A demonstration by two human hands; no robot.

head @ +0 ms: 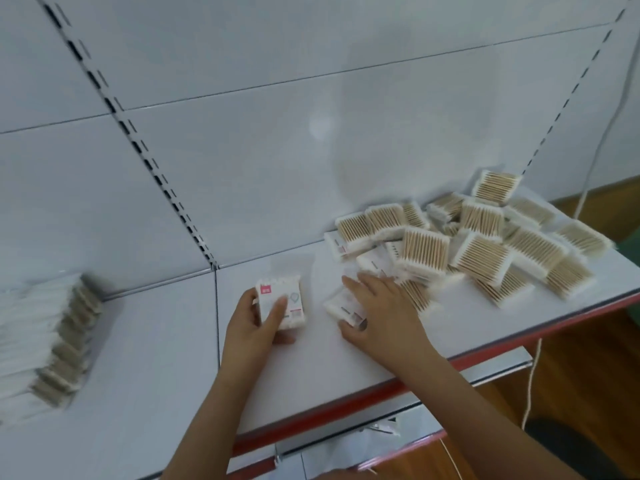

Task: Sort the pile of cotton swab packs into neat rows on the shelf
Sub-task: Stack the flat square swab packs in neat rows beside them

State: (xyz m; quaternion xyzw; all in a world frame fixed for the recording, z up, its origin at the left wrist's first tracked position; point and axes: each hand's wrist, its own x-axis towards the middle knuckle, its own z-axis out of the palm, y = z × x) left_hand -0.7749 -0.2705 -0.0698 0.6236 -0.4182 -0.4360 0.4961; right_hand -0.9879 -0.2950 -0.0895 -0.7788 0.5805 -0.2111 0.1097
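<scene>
White shelf (145, 358) carries everything: one pack (282, 303) stands gripped in the left hand (256, 323), mid-shelf. Right hand (377, 306) lies flat, fingers straight, on a second pack (341, 306) at the pile (485, 244). Square edges before joining the row (45, 341).

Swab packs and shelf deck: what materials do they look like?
Cotton swab packs: tan sticks look like wood or bamboo with white cotton tips, probably wrapped in clear glossy film, though blur leaves that open. The one in the left hand shows a printed label. Shelf: smooth white surface, likely painted metal, red front edge.
</scene>
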